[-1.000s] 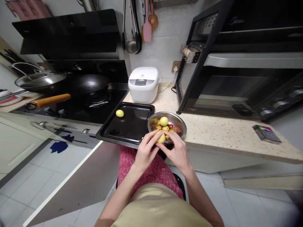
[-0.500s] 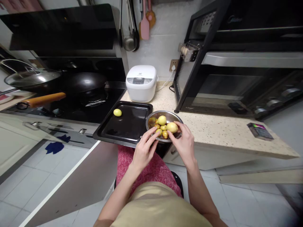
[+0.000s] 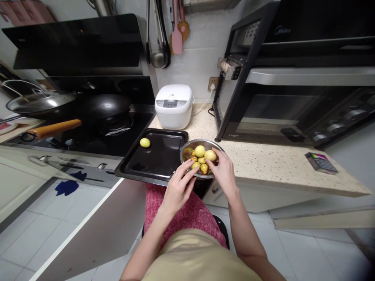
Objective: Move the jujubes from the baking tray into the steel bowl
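A shallow metal bowl (image 3: 183,150) holds several yellow, egg-shaped fruits, some blotched brown; their exact kind I cannot make out. With thumb and fingers my right hand (image 3: 224,169) grips a pale yellow fruit (image 3: 210,155) at the bowl's right side. My left hand (image 3: 178,191) is at the near left rim, fingers over the edge and thumb outside, closed on the bowl. Another yellow-green fruit (image 3: 145,143) lies alone toward the far left of the black baking tray (image 3: 158,156), which stands left of the bowl.
Behind the tray stands a white rice cooker (image 3: 174,107). To the left, a wok (image 3: 102,105) with a wooden handle sits on the stove. A black oven (image 3: 281,105) occupies the right; a small dark box (image 3: 321,163) lies on the counter (image 3: 263,162). Utensils hang on the wall.
The right hand and its yellow fruit have moved slightly left and lower into the bowl. My left hand stays at the rim. The camera view has tilted slightly.
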`<state>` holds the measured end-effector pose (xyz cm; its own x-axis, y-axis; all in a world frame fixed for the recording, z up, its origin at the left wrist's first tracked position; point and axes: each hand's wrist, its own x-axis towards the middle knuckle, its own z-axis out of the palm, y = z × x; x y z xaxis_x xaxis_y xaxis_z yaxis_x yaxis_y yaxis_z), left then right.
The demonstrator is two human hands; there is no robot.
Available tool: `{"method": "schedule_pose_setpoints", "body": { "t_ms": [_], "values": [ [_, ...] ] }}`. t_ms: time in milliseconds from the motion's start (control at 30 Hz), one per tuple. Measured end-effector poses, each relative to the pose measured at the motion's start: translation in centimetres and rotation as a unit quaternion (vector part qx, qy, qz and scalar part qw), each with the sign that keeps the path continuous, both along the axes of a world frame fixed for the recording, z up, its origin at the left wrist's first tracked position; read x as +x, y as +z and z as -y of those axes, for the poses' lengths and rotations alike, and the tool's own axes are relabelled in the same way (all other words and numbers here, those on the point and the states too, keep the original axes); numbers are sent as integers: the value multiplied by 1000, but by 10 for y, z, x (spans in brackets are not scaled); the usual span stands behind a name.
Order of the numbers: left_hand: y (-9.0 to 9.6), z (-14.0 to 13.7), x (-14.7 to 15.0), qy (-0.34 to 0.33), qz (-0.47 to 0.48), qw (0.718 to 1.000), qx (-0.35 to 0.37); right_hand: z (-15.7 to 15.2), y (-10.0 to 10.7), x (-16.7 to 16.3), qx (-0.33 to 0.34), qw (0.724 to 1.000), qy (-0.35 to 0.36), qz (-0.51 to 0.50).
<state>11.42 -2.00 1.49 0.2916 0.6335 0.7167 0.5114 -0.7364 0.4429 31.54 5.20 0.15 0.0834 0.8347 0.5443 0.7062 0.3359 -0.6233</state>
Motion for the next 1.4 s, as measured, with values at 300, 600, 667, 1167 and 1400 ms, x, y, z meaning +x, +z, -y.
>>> {"method": "schedule_pose_setpoints", "body": {
  "t_ms": [300,600,667,1167,1400],
  "values": [
    [0,0,1,-2,-33,999,2,0,1,5,-8,1000,5,-3],
    [-1,-2,-4,25,-56,998,-1,4,5,4,-1,1000,1,6],
    [1,-7,-11,50,-57,997,-6,8,7,5,12,1000,-1,9],
    [11,-140,-157,278,-289,896,-189,32,8,-3,82,996,22,-22],
    [34,-165,-164,249,-344,876,-227,35,9,3,89,996,11,-30]
  ]
}}
